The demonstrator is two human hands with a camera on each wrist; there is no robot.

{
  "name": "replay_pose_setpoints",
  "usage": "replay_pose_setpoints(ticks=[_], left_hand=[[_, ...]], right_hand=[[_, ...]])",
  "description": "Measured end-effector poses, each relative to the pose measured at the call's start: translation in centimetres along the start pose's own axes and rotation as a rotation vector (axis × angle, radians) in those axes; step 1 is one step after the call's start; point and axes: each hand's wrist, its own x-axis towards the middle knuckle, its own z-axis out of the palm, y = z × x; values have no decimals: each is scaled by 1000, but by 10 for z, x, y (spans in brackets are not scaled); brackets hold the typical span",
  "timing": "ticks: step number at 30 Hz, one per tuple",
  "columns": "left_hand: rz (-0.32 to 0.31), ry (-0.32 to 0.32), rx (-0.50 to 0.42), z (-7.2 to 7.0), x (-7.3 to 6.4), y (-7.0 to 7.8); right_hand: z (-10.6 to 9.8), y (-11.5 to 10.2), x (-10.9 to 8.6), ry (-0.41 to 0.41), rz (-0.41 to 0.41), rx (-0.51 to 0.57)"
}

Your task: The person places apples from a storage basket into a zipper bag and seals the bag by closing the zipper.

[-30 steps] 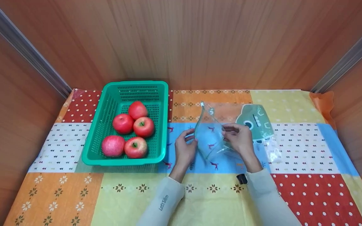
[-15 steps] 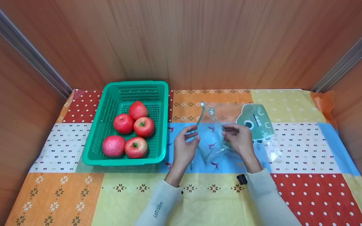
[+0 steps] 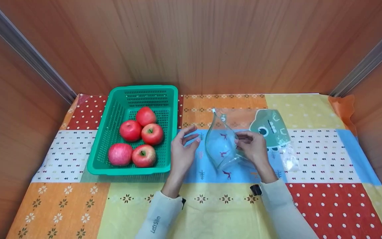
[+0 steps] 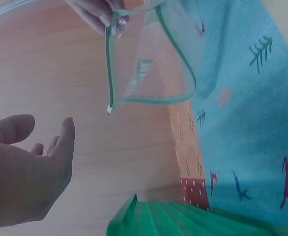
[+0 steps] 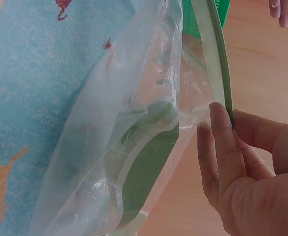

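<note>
A clear zip bag [image 3: 222, 146] with a green monster print lies on the cloth, its green-edged mouth spread wide toward the left. My right hand [image 3: 253, 147] pinches the near-right lip of that mouth between thumb and fingers, as the right wrist view also shows at the green zip strip [image 5: 223, 73]. Apart from the bag, my left hand [image 3: 182, 152] holds nothing; its fingers are loosely bent beside the right wall of a green basket [image 3: 91, 159]. Several red apples [image 3: 144, 156] sit in the basket. In the left wrist view the white zip slider [image 4: 109, 109] hangs at the mouth's corner.
A patchwork tablecloth [image 3: 224, 215] covers the table. Wooden panels [image 3: 204, 46] stand at the back and on both sides. An orange ruffled cloth edge [image 3: 343, 109] sticks up at the far right corner.
My left hand has let go of the bag's left lip and moved left toward the basket. The right hand keeps its pinch, and the bag's mouth stays spread.
</note>
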Motion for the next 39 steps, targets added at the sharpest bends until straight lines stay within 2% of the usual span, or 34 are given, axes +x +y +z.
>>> replay_pose_setpoints(ticks=[9,19,27,39], left_hand=[[-15,45,-31,-21,7,4],[-43,67,26,-41,12,6],[-18,60,127,-65,15,6],[4,29,375,-97,22,2]], right_hand=[[0,2,-1,0,16,-20],[-1,5,-1,-13,27,12],[-3,5,-2,-8,19,3],[-6,4,-3,-20,26,-16]])
